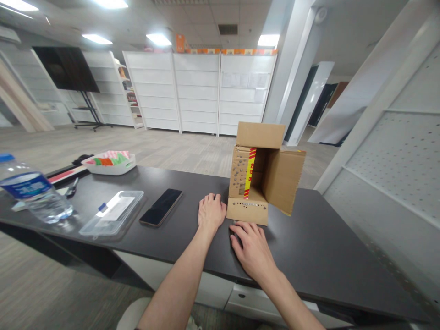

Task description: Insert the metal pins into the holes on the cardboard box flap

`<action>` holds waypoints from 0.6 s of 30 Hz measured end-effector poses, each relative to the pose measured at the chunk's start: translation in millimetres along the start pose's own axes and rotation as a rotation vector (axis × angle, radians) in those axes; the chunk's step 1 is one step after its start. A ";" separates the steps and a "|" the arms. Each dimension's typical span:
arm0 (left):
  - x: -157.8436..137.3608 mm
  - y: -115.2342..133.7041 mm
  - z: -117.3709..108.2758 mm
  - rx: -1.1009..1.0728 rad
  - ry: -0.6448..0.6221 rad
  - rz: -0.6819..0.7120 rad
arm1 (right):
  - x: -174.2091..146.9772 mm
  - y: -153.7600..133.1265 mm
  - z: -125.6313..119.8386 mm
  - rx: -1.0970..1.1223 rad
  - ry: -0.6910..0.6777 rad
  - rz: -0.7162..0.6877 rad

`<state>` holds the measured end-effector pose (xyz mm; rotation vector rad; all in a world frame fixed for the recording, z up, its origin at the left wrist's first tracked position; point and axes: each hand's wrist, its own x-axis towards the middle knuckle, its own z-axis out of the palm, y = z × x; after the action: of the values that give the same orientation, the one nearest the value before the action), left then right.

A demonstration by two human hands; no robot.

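Note:
An open cardboard box (249,172) lies on its side on the dark desk, its opening facing me. Small round grey spots dot its left flap, and a row of them runs along the lower flap (248,211). My left hand (212,211) rests palm down on the desk at the left of that lower flap, fingers stretched forward and holding nothing visible. Just in front of the flap is my right hand (252,247), thumb and forefinger bent around a small dark, shiny piece (233,229). Its kind is too small and covered to make out.
Left of my hands lie a black phone (161,207) and a clear plastic case (115,213) with a paper inside. A water bottle (32,192) stands at the far left. Behind it sits a white basket (113,168) with coloured packets. A perforated panel (398,169) borders the right.

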<state>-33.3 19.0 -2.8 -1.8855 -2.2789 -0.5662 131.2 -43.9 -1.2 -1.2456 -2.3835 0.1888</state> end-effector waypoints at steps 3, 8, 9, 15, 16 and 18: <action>0.3 0.6 -0.3 0.006 -0.006 -0.010 | -0.2 0.1 -0.2 0.007 0.001 -0.003; 0.0 0.9 -0.9 0.002 -0.007 -0.007 | -0.4 1.0 0.6 0.001 0.007 0.003; -0.2 0.7 -1.0 0.001 -0.005 -0.006 | -0.5 1.4 1.1 -0.001 0.010 0.003; -0.2 0.0 -0.9 0.004 0.000 -0.001 | -0.7 3.5 4.1 0.005 0.025 -0.005; -0.1 0.0 -0.8 0.005 0.000 -0.001 | -0.6 3.5 4.2 0.007 0.023 -0.004; 0.1 0.0 -0.7 0.007 0.003 -0.001 | -0.6 3.3 4.2 0.015 0.022 -0.002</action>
<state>-33.3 18.9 -2.1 -1.8793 -2.2764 -0.5605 132.1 -42.2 -6.2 -1.2321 -2.3608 0.1906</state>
